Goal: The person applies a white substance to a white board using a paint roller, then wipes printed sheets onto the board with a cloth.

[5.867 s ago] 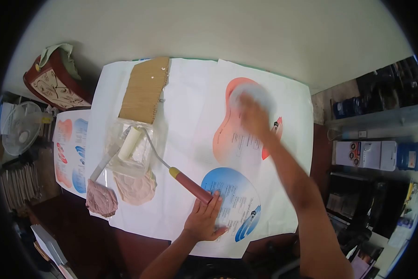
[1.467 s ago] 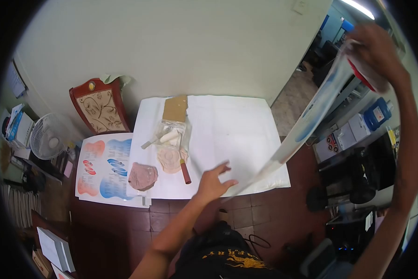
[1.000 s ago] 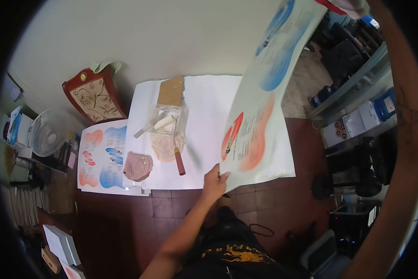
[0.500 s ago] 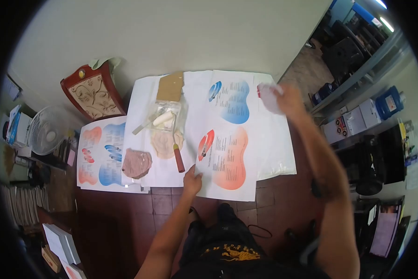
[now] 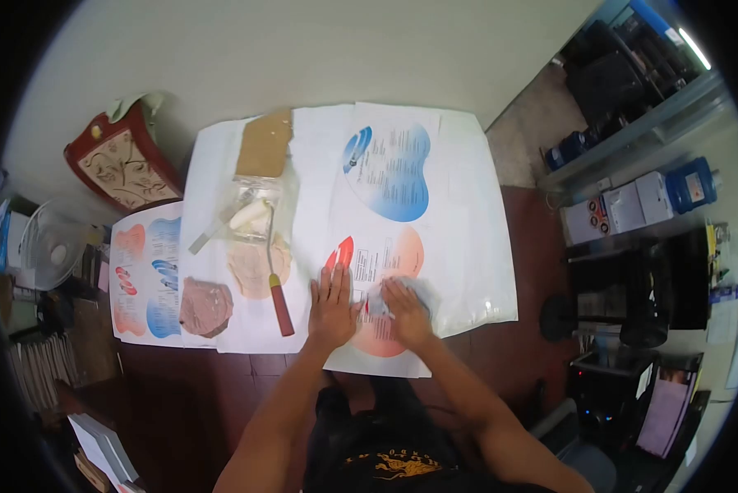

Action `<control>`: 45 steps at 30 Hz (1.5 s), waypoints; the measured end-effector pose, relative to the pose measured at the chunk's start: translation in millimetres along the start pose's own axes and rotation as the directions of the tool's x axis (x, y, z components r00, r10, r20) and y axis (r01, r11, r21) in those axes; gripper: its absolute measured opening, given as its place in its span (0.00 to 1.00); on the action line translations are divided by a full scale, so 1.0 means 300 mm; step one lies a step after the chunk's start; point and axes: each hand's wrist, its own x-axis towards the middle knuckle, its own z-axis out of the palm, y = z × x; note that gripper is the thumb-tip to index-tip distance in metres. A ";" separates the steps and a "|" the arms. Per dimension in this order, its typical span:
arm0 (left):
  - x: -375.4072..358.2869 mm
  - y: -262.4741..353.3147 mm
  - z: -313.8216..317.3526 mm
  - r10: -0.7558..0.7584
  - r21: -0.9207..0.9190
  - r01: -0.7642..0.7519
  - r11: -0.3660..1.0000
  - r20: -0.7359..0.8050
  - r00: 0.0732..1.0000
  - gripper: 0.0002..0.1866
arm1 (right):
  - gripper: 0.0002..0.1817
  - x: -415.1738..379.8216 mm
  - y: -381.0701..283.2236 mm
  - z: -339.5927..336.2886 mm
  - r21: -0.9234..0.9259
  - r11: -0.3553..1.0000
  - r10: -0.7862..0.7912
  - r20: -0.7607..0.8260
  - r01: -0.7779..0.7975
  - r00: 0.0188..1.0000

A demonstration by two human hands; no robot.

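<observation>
My left hand (image 5: pixel 333 311) lies flat with fingers spread on the printed sheet (image 5: pixel 385 205), beside its red oval picture. Under my right hand (image 5: pixel 405 312) is a crumpled whitish cloth (image 5: pixel 425 296), pressed on the salmon-coloured print. To the left lies a paint roller (image 5: pixel 251 214) with a white sleeve and a red-brown handle (image 5: pixel 281 311), its head over a clear plastic tray. A flat scraper (image 5: pixel 209 233) rests beside the tray. A round beige cloth (image 5: pixel 246 267) lies below the tray, and a pinkish folded cloth (image 5: pixel 205 306) sits farther left.
A brown cardboard piece (image 5: pixel 264 146) lies at the table's back. Another printed sheet (image 5: pixel 147 279) is at the left. A carved chair (image 5: pixel 124 164) stands by the wall, a fan (image 5: pixel 53 246) at far left. Boxes (image 5: pixel 637 201) and a blue water bottle (image 5: pixel 692 185) are at right.
My right hand has come from the table's right side down onto the print with the cloth. My left hand has moved from the sheet's edge to lie flat on it. The view has shifted.
</observation>
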 end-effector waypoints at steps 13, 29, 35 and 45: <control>0.036 -0.016 0.003 -0.069 -0.017 0.073 0.997 0.154 0.986 0.44 | 0.25 1.203 0.946 -0.202 0.045 0.996 -0.070 -0.201 0.080 0.977; 0.040 -0.026 -0.006 -0.048 -0.044 0.055 0.997 0.151 0.987 0.40 | 0.37 0.990 0.607 -0.156 -0.079 0.961 -0.261 0.063 0.265 0.963; 0.029 -0.020 -0.015 -0.045 -0.060 0.054 0.997 0.139 0.989 0.39 | 0.26 1.318 0.563 -0.009 -0.012 1.000 -0.026 -0.182 0.024 0.983; 0.040 -0.038 0.002 -0.043 -0.064 0.048 0.997 0.072 0.996 0.37 | 0.26 1.381 0.483 -0.011 -0.025 0.987 -0.162 -0.040 0.161 0.986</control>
